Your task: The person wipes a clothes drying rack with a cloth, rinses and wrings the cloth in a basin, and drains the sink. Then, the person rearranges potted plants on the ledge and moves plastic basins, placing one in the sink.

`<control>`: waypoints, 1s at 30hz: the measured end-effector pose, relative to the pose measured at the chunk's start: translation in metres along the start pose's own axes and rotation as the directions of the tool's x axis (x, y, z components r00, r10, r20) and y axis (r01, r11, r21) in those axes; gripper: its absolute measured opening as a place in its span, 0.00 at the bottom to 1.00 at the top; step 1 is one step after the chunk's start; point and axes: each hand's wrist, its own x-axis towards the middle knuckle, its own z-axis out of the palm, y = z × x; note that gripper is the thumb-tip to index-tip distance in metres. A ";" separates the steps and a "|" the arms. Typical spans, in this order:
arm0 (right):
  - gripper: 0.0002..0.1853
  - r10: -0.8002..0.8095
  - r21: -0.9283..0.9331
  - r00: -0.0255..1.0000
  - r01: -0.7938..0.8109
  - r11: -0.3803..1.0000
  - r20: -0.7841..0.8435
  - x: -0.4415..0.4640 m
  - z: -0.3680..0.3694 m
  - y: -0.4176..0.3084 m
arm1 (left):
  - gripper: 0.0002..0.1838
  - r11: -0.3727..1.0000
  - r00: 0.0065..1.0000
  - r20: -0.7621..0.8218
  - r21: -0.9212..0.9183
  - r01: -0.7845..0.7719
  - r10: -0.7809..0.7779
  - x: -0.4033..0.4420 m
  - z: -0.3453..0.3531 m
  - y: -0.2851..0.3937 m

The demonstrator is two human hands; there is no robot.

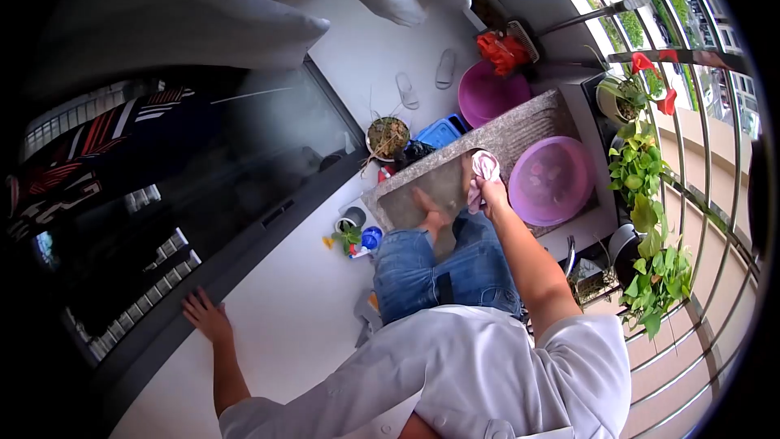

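Above the stone basin (431,187), your right hand (491,193) is closed around the cloth (486,167), a pale pink-and-white piece gathered into a bunch. Part of it rises past your fingers and part hangs below them. The pink tub (552,181) sits beside it in the basin's ribbed end, apart from the cloth. Your left hand (209,319) is well away, fingers spread against the dark frame (244,254) of the glass; it pinches nothing. A bare foot (429,210) rests in the basin, below your jeans (451,272).

The cloth looks light and soft, with no stiffness to hold a shape—it should fold wherever you squeeze it and droop where you don't. Nothing about it looks fragile. Whether it is wet, you cannot tell from here; if it is, expect more weight and a slicker feel. Take it by the thick, gathered middle, where several layers lie together—a single loose edge would let the rest sag.
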 end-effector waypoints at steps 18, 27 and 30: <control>0.17 -0.125 0.232 0.978 0.161 0.959 -0.165 0.119 0.006 -0.088 | 0.49 0.970 0.988 0.108 0.225 0.087 -0.114 0.003 0.019 0.016; 0.27 -0.684 -0.638 0.319 0.250 0.729 -0.656 0.291 -0.047 -0.130 | 0.52 0.962 0.977 0.099 0.220 0.163 -0.188 0.009 0.018 0.021; 0.36 -0.663 -0.642 0.257 0.169 0.747 -0.703 0.331 -0.079 -0.139 | 0.49 0.977 0.993 -0.093 0.191 0.091 -0.074 0.006 0.042 0.006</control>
